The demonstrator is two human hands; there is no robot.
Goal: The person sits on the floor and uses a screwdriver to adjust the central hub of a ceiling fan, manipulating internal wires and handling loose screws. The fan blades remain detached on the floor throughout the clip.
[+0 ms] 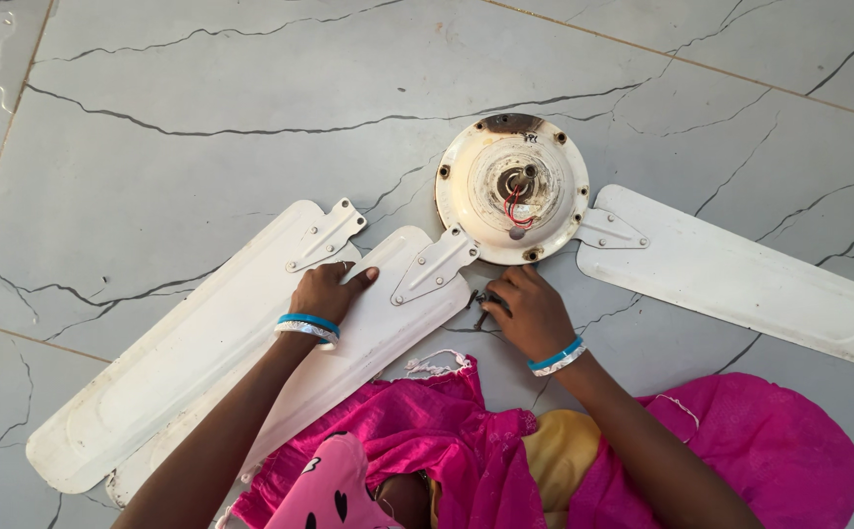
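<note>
A cream ceiling-fan motor housing (511, 188) lies on the grey tiled floor, with red wires at its hub. One white blade (378, 328) has its metal bracket (434, 264) against the housing. My left hand (327, 290) rests flat on that blade, fingers spread. My right hand (530, 313) sits just below the housing, fingers curled over small dark screws (481, 302) on the floor. A second blade (192, 353) lies loose to the left. A third blade (740, 274) lies at the right with its bracket beside the housing.
My legs in pink and yellow cloth (505, 451) fill the bottom of the view. The marbled floor tiles (201, 118) stretch out beyond the fan parts.
</note>
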